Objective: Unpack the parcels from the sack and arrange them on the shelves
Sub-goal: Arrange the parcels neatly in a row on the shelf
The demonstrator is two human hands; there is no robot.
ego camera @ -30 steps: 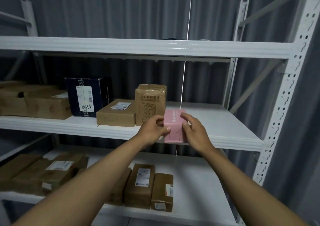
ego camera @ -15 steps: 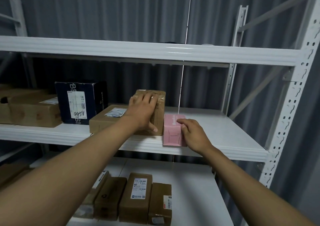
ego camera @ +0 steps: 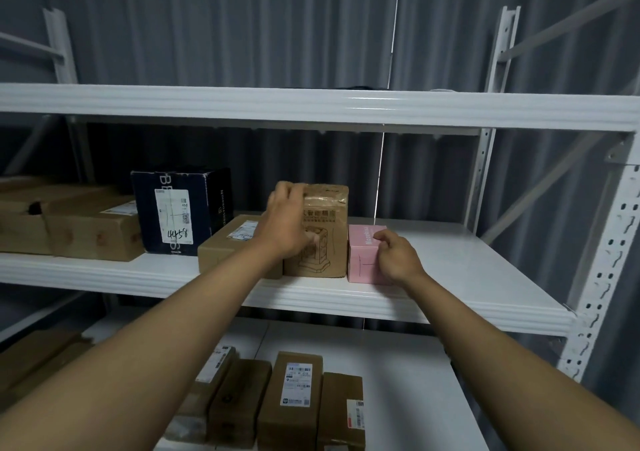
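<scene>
1. On the middle shelf [ego camera: 450,263], the pink parcel [ego camera: 362,260] stands touching the tall brown parcel [ego camera: 325,239].
2. Right hand [ego camera: 398,258] grips the pink parcel's right front edge, fingers curled.
3. Left hand [ego camera: 289,222] grasps the brown parcel's upper left corner.

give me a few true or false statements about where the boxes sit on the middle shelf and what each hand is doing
1. The pink box stands on the middle shelf, right of the tall brown box. True.
2. The left hand rests on the dark blue box. False: it grips the tall brown box at its upper left edge.
3. The right hand is on the pink box. True.
4. The pink box sits on the lower shelf among the labelled parcels. False: it is on the middle shelf.
5. A flat brown box lies between the dark blue box and the tall brown box. True.
</scene>
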